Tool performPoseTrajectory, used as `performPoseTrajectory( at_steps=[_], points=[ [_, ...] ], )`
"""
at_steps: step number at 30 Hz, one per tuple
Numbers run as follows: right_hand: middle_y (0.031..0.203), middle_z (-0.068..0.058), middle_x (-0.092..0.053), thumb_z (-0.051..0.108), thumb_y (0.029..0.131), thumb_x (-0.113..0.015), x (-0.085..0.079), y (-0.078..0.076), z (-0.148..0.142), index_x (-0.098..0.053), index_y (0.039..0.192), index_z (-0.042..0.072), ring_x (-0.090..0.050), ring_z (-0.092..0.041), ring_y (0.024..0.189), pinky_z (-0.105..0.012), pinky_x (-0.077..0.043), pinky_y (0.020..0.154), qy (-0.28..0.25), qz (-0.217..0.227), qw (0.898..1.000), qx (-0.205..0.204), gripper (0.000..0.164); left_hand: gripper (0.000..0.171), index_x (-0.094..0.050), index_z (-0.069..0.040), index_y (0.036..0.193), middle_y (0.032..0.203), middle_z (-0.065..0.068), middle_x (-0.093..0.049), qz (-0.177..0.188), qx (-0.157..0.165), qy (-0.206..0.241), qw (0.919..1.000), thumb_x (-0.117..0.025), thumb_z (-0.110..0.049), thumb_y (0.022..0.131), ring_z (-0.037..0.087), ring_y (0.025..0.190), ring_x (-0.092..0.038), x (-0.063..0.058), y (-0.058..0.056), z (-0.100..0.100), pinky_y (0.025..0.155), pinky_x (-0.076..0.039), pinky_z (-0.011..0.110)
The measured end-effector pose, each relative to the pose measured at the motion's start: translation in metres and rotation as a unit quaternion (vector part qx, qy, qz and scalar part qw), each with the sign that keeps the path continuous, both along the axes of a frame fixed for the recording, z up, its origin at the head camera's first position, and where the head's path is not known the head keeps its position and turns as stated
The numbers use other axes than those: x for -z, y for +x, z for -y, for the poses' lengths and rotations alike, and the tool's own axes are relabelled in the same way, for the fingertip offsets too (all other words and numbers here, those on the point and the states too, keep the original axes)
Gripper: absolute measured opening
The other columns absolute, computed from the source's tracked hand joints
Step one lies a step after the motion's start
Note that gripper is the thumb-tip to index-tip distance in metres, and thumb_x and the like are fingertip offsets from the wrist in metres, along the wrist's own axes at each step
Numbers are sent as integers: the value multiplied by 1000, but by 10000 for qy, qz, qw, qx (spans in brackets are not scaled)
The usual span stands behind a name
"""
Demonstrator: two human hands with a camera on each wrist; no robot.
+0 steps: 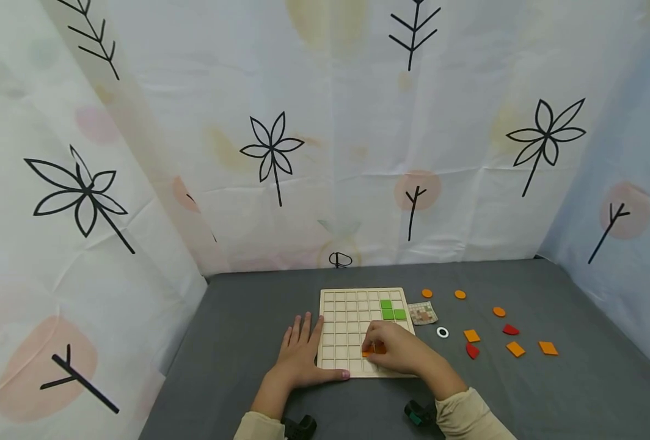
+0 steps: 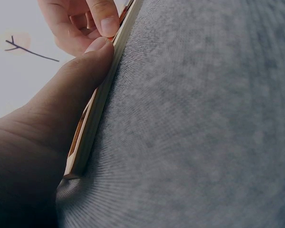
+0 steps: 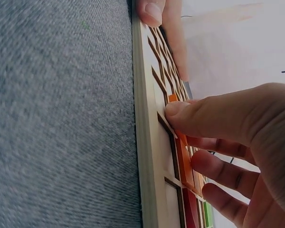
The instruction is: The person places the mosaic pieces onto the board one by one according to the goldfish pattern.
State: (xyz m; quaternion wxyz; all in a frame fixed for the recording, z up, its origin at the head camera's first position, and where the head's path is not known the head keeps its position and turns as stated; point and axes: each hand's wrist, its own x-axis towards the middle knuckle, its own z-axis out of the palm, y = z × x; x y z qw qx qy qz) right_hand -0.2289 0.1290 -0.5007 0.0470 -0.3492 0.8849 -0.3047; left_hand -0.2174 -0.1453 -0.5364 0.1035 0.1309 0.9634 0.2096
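A wooden grid board (image 1: 336,324) lies on the grey cloth. My left hand (image 1: 297,362) rests at its left edge, fingers straight and thumb along the near rim. At the board's near part, my right hand (image 1: 395,349) pinches an orange square tile (image 3: 172,98) between thumb and forefinger, over a cell of the grid. Beside that tile, the right wrist view shows another orange tile (image 3: 184,161) and a red tile (image 3: 191,209) set in the board. Several green squares (image 1: 387,313) fill cells near the far right corner. The right hand covers part of the grid.
Right of the board lie a small pattern card (image 1: 423,313), a white ring (image 1: 442,332), orange discs (image 1: 460,294), orange squares (image 1: 515,349) and red pieces (image 1: 472,351). Patterned cloth walls (image 1: 330,214) enclose the table at the back and sides.
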Motion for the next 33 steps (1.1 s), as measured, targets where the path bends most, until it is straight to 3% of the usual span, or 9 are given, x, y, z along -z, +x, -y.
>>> performPoseTrajectory(
  at_steps=[10, 22, 29, 33],
  points=[
    [97, 3, -67, 14, 93, -83, -1, 0, -4, -85, 103, 13, -61, -6, 86, -25, -55, 76, -89, 156, 9998, -77, 10, 139, -8, -22, 174, 180, 15, 2, 1, 36, 38, 10000, -64, -97, 71, 40, 167, 5, -1, 3, 0, 134, -5, 63],
    [98, 5, -66, 16, 94, -83, -3, 0, -4, -84, 103, 15, -58, -6, 85, -25, -53, 75, 25, 36, 9999, -104, 9, 139, -9, -21, 174, 180, 15, 1, -11, 23, 56, 10000, -64, -97, 71, 41, 167, 4, -4, 5, 1, 134, -5, 63],
    [102, 0, -66, 14, 98, -78, -11, 6, -24, -81, 103, 14, -61, -13, 86, -28, -54, 75, -414, 173, 9989, 161, 6, 139, -9, -22, 174, 180, 14, 1, -43, 3, 51, 10000, -65, -97, 71, 41, 167, 4, -2, 4, 0, 133, -6, 64],
    [103, 1, -66, 14, 99, -76, -15, 8, -45, -79, 105, 12, -62, -15, 89, -33, -52, 77, -498, -146, 9978, 412, 6, 139, -10, -21, 174, 180, 15, 0, -66, -8, 93, 9999, -66, -96, 71, 41, 167, 3, -2, 4, 0, 133, -6, 64]
  ],
)
